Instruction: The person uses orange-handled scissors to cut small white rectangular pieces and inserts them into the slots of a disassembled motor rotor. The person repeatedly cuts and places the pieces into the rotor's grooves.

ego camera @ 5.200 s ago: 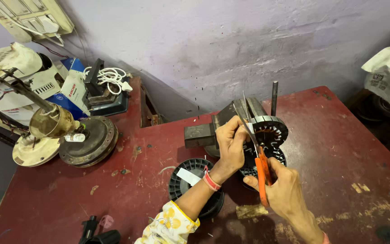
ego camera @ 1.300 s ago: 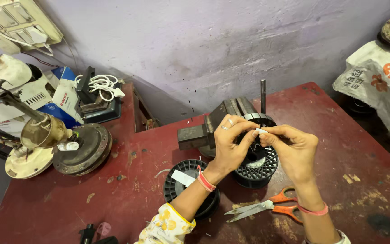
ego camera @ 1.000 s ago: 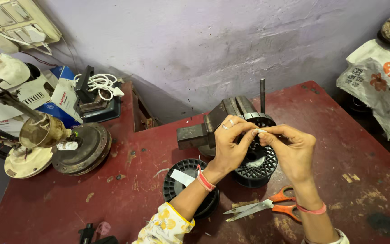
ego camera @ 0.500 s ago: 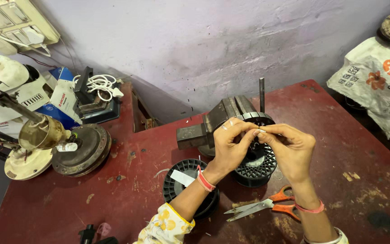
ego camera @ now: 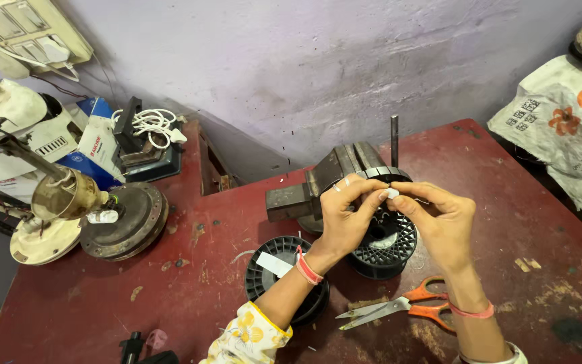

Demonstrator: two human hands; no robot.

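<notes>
Together, hands (ego camera: 391, 202) pinching small white piece (ego camera: 391, 193), above black spool (ego camera: 386, 244)

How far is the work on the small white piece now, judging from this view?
Done: the orange-handled scissors lie on the red table, out of both hands. In hand: the left hand and right hand pinch a small white piece together over the black spool beside the vise. Left: the piece is not yet released or fixed anywhere visible.
</notes>
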